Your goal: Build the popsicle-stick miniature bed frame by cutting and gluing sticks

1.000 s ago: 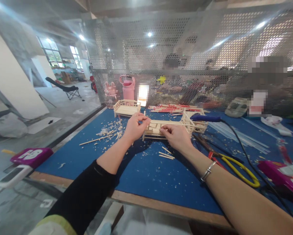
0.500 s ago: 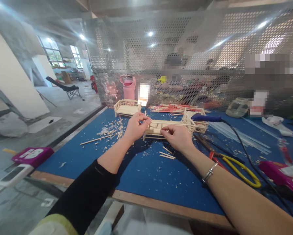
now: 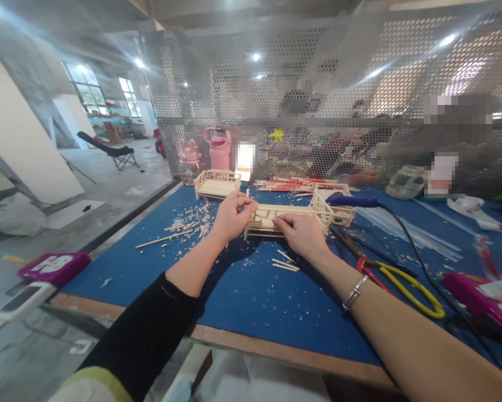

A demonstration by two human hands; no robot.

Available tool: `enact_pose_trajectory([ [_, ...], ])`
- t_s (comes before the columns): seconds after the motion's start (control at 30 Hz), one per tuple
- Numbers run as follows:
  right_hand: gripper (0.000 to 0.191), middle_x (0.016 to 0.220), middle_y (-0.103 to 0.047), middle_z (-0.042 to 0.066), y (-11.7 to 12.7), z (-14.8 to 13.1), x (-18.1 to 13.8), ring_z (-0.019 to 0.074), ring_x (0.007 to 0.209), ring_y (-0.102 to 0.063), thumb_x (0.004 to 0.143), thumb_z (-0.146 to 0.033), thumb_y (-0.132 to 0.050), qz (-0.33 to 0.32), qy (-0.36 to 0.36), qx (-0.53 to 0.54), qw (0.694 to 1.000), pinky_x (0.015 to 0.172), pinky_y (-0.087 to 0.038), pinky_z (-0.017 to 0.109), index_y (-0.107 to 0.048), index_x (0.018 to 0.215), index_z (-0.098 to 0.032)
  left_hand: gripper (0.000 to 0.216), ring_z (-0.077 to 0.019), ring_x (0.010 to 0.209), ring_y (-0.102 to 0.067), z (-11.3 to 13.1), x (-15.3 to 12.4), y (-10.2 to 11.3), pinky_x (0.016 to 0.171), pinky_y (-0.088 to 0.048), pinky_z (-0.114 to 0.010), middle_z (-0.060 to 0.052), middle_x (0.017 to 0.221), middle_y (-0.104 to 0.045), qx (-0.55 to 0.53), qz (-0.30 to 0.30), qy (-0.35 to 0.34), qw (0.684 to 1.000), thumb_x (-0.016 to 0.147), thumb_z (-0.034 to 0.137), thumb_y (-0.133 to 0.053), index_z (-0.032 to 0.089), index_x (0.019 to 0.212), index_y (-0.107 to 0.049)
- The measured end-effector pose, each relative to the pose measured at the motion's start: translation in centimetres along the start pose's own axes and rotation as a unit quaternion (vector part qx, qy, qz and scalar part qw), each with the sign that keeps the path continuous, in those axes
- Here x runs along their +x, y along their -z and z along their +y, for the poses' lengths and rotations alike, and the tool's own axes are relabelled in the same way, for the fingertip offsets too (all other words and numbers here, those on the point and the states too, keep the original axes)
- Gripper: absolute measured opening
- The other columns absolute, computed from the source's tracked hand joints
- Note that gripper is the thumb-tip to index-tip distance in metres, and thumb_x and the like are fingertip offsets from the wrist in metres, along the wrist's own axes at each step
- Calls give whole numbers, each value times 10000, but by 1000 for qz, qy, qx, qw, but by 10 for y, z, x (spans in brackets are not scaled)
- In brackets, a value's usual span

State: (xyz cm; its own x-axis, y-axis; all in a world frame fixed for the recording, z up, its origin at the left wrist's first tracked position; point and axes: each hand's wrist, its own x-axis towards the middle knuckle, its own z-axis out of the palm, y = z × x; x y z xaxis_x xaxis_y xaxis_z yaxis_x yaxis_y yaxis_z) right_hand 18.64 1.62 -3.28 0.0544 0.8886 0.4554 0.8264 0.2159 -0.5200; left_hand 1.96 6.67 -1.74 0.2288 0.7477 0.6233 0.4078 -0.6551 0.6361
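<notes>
A miniature bench frame built of thin wooden sticks (image 3: 292, 210) stands on the blue table mat, between my two hands. My left hand (image 3: 233, 216) is closed at its left end, thumb and fingertips pinching the upper corner. At the front of the seat, my right hand (image 3: 306, 234) is closed in a pinch; whatever sits between those fingertips is too small to make out. Just below lie several short cut sticks (image 3: 286, 267). A second small stick-built bench (image 3: 218, 184) with a railing stands behind my left hand.
A blue-handled hot tool (image 3: 353, 201) with a cable rests by a stick-built piece at right. Yellow-and-red-handled pliers (image 3: 410, 287), clear glue sticks (image 3: 414, 231) and red-tipped sticks (image 3: 301, 184) lie about. Wood scraps litter the left. Pink bottles (image 3: 220, 151) stand before a perforated metal screen (image 3: 234, 106).
My right fingertips have shifted very slightly along the front of the bench. My left hand keeps its grip on the corner, and the view has drifted a little.
</notes>
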Motion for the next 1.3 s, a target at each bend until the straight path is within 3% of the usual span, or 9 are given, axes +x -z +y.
enact_pose_trajectory([
  [1.1, 275, 714, -695, 12, -1, 2, 0, 169, 685, -598, 803, -370, -480, -8, -4, 8, 1000, 588, -357, 243, -712, 766, -228, 155, -141, 838, -535, 0, 1, 0, 614, -462, -213, -42, 867, -559, 4, -8, 1, 1000, 761, 271, -555, 165, 736, -665],
  [1.3, 283, 636, -664, -4, -3, 4, 0, 152, 641, -581, 803, -364, -477, 11, 5, 32, 999, 559, -341, 226, -706, 729, -216, 155, -135, 820, -537, -2, 1, 0, 598, -455, -209, -35, 854, -560, 2, -5, -6, 1000, 761, 270, -554, 167, 738, -668],
])
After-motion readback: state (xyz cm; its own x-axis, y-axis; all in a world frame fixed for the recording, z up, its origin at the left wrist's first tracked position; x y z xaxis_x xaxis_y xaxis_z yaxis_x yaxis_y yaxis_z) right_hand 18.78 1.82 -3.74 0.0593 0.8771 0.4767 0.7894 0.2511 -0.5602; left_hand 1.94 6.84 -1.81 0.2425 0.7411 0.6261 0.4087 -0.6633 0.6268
